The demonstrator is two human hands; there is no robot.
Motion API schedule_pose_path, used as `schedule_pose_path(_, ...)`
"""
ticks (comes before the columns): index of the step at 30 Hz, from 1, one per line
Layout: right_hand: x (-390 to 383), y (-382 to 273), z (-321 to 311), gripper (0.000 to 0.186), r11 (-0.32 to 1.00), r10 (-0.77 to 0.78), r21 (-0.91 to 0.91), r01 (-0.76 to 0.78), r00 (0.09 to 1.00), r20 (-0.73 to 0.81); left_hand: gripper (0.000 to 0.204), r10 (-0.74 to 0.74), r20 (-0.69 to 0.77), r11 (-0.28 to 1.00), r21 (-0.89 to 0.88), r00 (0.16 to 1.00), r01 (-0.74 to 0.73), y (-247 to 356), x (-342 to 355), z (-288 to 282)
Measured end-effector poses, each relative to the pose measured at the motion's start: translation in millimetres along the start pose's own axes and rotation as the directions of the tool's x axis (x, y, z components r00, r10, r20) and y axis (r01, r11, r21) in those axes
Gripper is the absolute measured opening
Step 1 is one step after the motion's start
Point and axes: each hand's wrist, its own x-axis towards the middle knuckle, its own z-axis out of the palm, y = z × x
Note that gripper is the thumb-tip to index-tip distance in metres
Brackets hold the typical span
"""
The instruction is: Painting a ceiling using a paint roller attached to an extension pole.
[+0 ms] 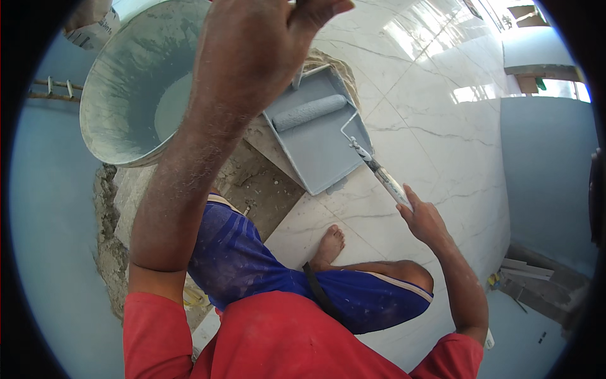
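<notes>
Beside the paint tray [323,156], the left forearm [205,136] partly hides a bucket [117,101].

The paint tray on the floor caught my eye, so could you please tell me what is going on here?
A person grips a paint roller by its handle in the right hand, with its coated sleeve in the grey paint tray. The left hand is raised close to the camera; whether it holds anything cannot be seen. A large bucket with pale liquid inside is left of the tray.
</notes>
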Motion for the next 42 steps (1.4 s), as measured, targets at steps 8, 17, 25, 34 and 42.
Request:
schedule_pose_path(8,-63,50,-6,0.059,1.0,-0.002,-0.002,0.002,1.0,-0.004,0.032,0.08,-0.073,0.994,-0.071,0.994,-0.085,-12,2,-2)
schedule_pose_path(17,-99,82,6,0.058,0.993,0.028,-0.115,-0.025,0.999,0.031,0.029,0.147,-0.092,0.987,-0.055,0.985,-0.152,-14,2,2)
schedule_pose_path(25,-91,80,19,0.058,0.992,0.043,-0.126,-0.032,0.995,0.085,0.027,0.2,-0.155,0.967,-0.126,0.967,-0.221,-27,7,8)
schedule_pose_path(34,-47,69,29,0.06,0.987,-0.009,-0.158,0.02,0.997,0.072,0.025,0.167,-0.149,0.977,-0.11,0.975,-0.184,-34,6,7)
schedule_pose_path(42,-1,37,22,0.061,0.99,-0.081,-0.115,0.082,0.997,0.011,0.024,0.151,-0.153,0.956,-0.227,0.977,-0.184,-32,6,11)
